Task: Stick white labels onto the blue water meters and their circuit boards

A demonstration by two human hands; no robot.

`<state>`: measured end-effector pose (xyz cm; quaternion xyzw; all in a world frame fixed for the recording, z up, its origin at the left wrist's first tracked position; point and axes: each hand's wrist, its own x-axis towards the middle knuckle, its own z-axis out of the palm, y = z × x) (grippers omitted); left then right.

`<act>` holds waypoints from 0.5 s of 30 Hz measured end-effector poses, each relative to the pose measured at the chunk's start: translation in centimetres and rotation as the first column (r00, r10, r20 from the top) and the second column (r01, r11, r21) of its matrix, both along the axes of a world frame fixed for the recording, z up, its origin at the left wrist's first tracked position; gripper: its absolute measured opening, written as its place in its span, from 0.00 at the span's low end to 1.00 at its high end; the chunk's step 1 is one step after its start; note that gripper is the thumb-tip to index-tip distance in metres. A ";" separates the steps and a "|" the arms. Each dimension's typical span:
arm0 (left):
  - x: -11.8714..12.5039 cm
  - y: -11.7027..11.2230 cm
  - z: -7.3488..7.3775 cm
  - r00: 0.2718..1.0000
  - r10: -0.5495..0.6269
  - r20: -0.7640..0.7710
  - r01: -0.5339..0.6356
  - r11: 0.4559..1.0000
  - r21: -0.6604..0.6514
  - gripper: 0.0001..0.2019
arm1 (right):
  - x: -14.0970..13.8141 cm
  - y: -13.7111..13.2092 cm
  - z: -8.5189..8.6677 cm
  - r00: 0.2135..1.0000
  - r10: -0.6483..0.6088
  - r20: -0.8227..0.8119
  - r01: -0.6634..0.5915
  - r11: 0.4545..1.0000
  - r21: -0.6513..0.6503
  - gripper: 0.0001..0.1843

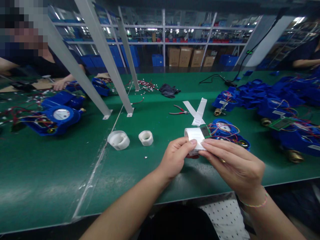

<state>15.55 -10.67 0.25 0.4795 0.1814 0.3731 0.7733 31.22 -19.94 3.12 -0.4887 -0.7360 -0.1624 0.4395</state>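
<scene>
My left hand (175, 156) is closed round a roll of white labels (195, 135), its thumb pressed on the front. At the roll's right edge, the fingertips of my right hand (235, 163) pinch the label strip. Just behind my hands lies a blue water meter (228, 128) with coloured wires and a small green circuit board (205, 131). Past the roll, crossed white label strips (198, 115) rest on the green table, with red-handled cutters (178, 110) beside them. Two rolls of whitish tape, a larger one (118, 140) and a smaller one (146, 138), stand left of my hands.
More blue water meters (277, 110) crowd the right side of the green table (140, 180). Others (60, 115) lie left, past grey metal posts (107, 56). A dark cloth (169, 90) and scattered small connectors (147, 85) lie farther back. A co-worker's hand (62, 83) is at far left.
</scene>
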 end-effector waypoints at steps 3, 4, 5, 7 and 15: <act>0.0 0.0 -0.1 0.999 0.032 -0.039 -0.032 0.999 -0.005 0.13 | 0.0 -0.2 -0.1 0.992 -0.032 0.124 0.025 0.998 0.053 0.29; 0.0 0.0 -0.1 0.998 0.043 -0.051 -0.043 0.999 -0.005 0.13 | 0.1 -0.3 -0.2 0.987 -0.040 0.155 0.030 0.997 0.065 0.30; 0.0 0.0 0.0 0.997 0.055 -0.060 -0.056 0.998 -0.005 0.13 | 0.1 -0.3 -0.2 0.983 -0.046 0.180 0.034 0.997 0.071 0.30; 0.0 0.1 0.0 0.994 0.083 -0.073 -0.084 0.996 -0.004 0.14 | 0.3 -0.5 -0.3 0.970 -0.055 0.238 0.035 0.996 0.086 0.31; 0.0 0.6 0.0 0.984 0.105 -0.141 -0.095 0.992 0.079 0.16 | -1.5 -0.1 -0.7 0.986 -0.115 0.118 0.106 0.991 0.084 0.22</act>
